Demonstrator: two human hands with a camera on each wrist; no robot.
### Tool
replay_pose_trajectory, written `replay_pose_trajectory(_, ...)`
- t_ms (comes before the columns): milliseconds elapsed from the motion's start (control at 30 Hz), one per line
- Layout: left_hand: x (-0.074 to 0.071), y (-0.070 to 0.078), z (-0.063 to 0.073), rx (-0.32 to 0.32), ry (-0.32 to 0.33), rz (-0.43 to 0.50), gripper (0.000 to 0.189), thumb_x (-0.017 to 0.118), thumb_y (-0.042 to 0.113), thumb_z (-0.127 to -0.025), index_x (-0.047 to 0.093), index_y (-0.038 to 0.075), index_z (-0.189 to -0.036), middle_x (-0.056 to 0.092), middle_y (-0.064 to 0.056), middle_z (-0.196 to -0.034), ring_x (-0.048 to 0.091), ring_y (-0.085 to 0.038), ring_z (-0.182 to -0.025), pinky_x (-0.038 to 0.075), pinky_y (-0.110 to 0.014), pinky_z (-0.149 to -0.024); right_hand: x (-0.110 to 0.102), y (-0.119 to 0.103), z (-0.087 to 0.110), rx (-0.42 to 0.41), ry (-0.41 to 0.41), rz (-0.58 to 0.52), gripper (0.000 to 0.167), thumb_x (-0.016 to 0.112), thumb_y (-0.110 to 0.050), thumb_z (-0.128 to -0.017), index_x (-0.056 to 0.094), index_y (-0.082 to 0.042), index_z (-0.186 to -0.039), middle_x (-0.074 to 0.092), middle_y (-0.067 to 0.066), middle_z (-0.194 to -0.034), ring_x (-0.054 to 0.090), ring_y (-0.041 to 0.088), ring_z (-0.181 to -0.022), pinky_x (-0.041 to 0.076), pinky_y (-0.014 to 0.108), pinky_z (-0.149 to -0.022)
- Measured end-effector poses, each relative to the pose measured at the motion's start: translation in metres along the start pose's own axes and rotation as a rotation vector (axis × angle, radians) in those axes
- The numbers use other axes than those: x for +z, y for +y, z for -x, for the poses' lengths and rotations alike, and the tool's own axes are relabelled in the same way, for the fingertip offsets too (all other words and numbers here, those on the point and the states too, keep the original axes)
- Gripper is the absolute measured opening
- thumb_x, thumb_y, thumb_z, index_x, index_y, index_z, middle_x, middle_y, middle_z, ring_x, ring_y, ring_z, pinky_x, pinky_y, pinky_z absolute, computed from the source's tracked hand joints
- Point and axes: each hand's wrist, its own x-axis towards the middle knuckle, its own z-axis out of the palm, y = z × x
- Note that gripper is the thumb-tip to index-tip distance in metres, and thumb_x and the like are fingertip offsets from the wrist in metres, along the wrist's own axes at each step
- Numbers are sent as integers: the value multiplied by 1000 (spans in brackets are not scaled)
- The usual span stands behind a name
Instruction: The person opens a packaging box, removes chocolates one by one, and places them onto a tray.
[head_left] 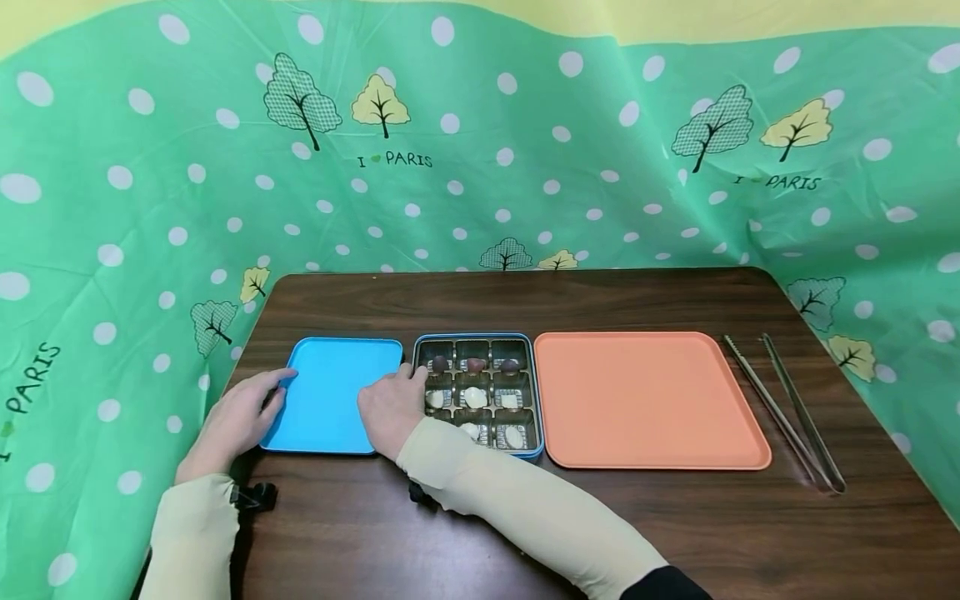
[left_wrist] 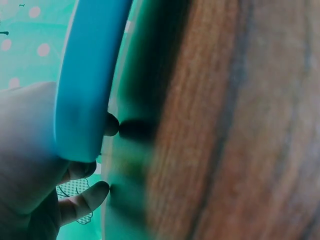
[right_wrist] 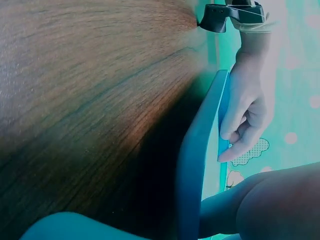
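Note:
A flat blue square lid (head_left: 330, 396) with a low rim lies on the table. My left hand (head_left: 238, 417) touches its left edge with index finger and thumb. In the left wrist view, fingertips (left_wrist: 95, 196) show past the lid's corner, close to the table. At the lid's right edge is my right hand (head_left: 393, 408), its fingers reaching down beside the box; its thumb is hidden in the head view. The blue-rimmed box (head_left: 537, 400) has dark compartments. Three dark rounded pieces (head_left: 476, 365) fill the back row, with whitish pieces (head_left: 474, 397) nearer me. My right hand and sleeve cover its front-left part.
An orange tray (head_left: 652, 400) stands directly right of the box. Metal tongs (head_left: 787, 417) lie spread beyond it, near the right edge of the brown wooden table (head_left: 360, 533). Green dotted cloth (head_left: 480, 192) hangs behind and around the table.

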Motion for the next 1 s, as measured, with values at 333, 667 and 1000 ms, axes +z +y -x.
replay_pose_trajectory(333,-1,2,-2,20,-7,-59,36,60,6,-104,63,2,-140,65,-26,-137,59,-48,-127,45,-63,-104,1,-2,0,7,-60,4,35,65,-29,-103,66,-27,-68,58,2,-74,42,25,-82,36,48,-82)
replay_pose_trajectory(667,-2,7,-2,34,-11,-97,35,62,6,-103,64,2,-138,68,-24,-132,63,-47,-122,49,-63,-100,4,-2,0,-5,-64,5,31,62,-30,-105,72,-28,-76,63,2,-79,43,24,-86,33,47,-82)
replay_pose_trajectory(1000,-2,9,1,8,-16,-116,38,65,10,-103,63,4,-141,67,-23,-132,63,-46,-121,50,-63,-98,7,0,3,-29,-12,38,39,59,-28,-106,69,-25,-69,58,1,-72,39,21,-78,27,42,-76)
